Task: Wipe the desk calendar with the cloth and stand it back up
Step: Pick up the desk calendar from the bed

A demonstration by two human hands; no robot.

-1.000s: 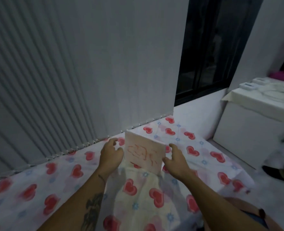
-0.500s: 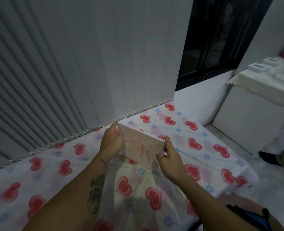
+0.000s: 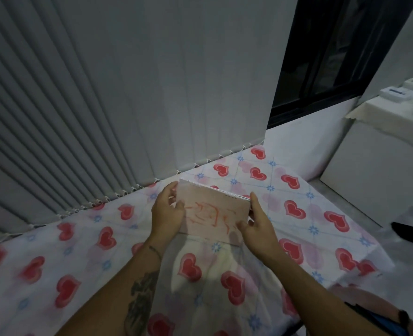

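A pale pink desk calendar [image 3: 212,212] with orange scribbled marks on its face leans back on the heart-patterned cover. My left hand [image 3: 168,210] grips its left edge, thumb on the front face. My right hand [image 3: 256,221] holds its right edge, index finger up along the side. A sheer white cloth [image 3: 215,275] lies draped over the cover below the calendar, between my forearms, and the hearts show through it. I cannot tell whether the calendar's bottom edge rests on the cover.
The surface wears a white cover with red hearts [image 3: 295,209]. Grey vertical blinds [image 3: 128,93] hang just behind it. A dark window [image 3: 334,57] is at the upper right, and a white cabinet [image 3: 382,151] with small boxes stands beyond the cover's right end.
The camera has tilted down and shifted. Both hands have stayed on the calendar's two sides, and the calendar leans back a little more than a second ago.
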